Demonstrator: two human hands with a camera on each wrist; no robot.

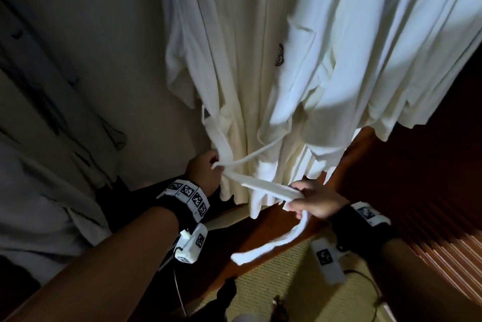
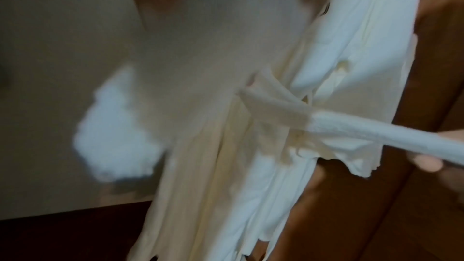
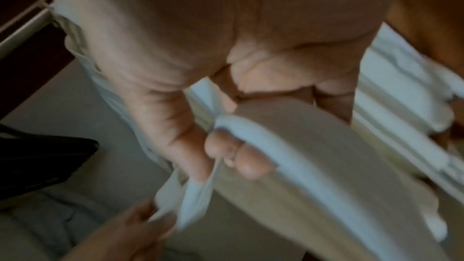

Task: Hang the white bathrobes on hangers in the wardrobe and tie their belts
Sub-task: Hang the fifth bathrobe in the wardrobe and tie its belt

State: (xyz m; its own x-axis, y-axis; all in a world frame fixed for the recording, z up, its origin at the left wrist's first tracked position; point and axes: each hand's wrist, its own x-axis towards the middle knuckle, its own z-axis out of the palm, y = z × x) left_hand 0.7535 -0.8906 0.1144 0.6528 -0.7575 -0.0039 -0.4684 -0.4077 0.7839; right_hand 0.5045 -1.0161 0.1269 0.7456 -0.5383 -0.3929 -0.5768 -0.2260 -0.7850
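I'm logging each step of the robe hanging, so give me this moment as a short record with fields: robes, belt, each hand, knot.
robes: two white bathrobes hang side by side, left robe, right robe
belt: belt of the left robe, stretched between both hands
left hand: left hand grips the belt where its strands cross
right hand: right hand holds the belt, end trailing below
knot: not yet tied tight

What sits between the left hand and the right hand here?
A taut stretch of the white belt runs from the left hand to the right hand, in front of the bathrobe; the head view shows it.
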